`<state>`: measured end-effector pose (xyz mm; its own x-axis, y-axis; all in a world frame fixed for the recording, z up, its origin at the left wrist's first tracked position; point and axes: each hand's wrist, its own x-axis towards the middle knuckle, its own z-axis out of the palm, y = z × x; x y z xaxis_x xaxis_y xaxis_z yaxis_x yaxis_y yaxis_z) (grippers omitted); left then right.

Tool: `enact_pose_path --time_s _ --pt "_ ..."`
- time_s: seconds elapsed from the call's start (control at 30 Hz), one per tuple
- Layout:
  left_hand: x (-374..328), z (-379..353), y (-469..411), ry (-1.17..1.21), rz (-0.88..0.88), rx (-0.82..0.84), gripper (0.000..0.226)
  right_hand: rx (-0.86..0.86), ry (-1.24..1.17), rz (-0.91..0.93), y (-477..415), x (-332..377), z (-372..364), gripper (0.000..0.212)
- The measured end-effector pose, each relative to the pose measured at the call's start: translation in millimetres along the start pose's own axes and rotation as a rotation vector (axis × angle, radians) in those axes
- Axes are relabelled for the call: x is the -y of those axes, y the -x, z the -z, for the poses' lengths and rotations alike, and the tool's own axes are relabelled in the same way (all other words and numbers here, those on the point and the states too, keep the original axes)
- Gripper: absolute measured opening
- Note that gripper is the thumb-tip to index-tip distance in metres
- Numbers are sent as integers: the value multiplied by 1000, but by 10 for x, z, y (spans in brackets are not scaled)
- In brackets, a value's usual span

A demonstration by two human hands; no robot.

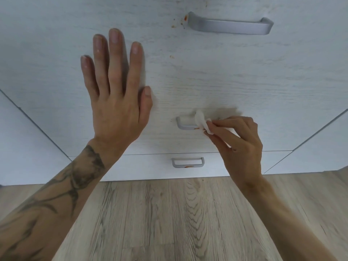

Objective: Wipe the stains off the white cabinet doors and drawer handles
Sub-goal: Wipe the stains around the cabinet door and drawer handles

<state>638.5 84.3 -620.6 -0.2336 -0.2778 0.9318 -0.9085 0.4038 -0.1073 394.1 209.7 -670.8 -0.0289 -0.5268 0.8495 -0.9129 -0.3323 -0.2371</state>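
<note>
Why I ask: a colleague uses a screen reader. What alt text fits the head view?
A person's right hand pinches a white wipe against the middle drawer handle, which carries an orange stain, while the left hand rests flat and open on the white drawer front. The upper handle has orange specks beside it, and the lowest handle is stained.

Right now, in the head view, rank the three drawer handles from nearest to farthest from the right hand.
1. Middle handle, under the wipe that the right hand pinches.
2. Bottom handle, just below.
3. Top handle, far above.
</note>
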Motion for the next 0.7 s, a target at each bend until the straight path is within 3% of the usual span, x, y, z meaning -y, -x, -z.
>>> enact_pose_path --time_s 0.2,0.37,0.53,0.7 --pt "-12 -37 -4 -23 9 -26 65 -3 4 91 -60 -55 6 11" --pt "-14 -56 -5 -25 16 -34 65 -13 -49 -24 -22 -61 12 10" --pt "-17 -78 -16 -36 12 -62 63 59 -94 57 -78 -144 51 14" --pt "-21 -74 -12 -47 25 -56 63 60 -125 -30 -106 -83 8 14"
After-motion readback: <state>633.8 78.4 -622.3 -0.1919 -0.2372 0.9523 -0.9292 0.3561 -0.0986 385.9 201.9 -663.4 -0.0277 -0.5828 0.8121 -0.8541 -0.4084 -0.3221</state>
